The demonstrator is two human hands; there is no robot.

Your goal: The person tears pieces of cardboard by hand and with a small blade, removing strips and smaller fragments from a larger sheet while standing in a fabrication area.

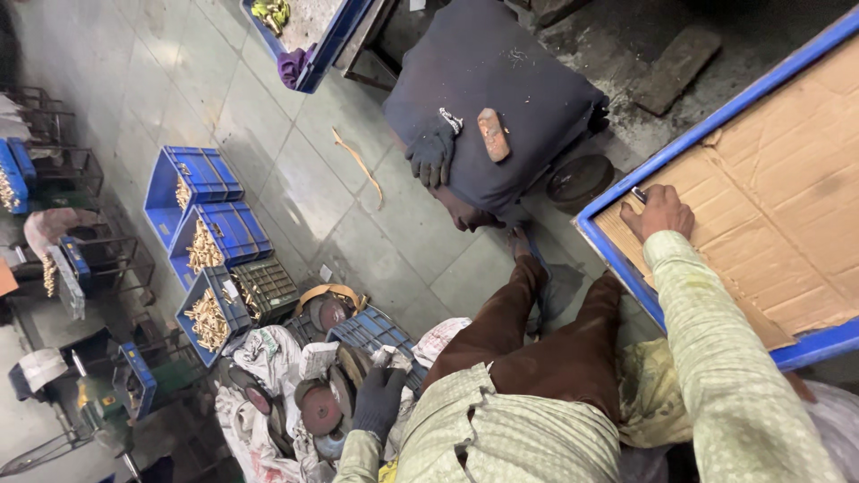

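While the bare right hand (pixel 659 213) lies curled on the cardboard (pixel 787 188) lining the blue tray (pixel 716 125), pinning a small dark object, the gloved left hand (pixel 379 400) rests loosely open on white sacks (pixel 268 358) beside grinding discs (pixel 319 407); nothing looks underway yet

Blue crates (pixel 208 234) of brass-coloured pieces on the floor; dark glove (pixel 431 152) on a padded seat (pixel 501 89).

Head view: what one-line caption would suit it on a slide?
Seated worker rests bare right hand on a cardboard-lined blue tray while gloved left hand reaches toward grinding discs.
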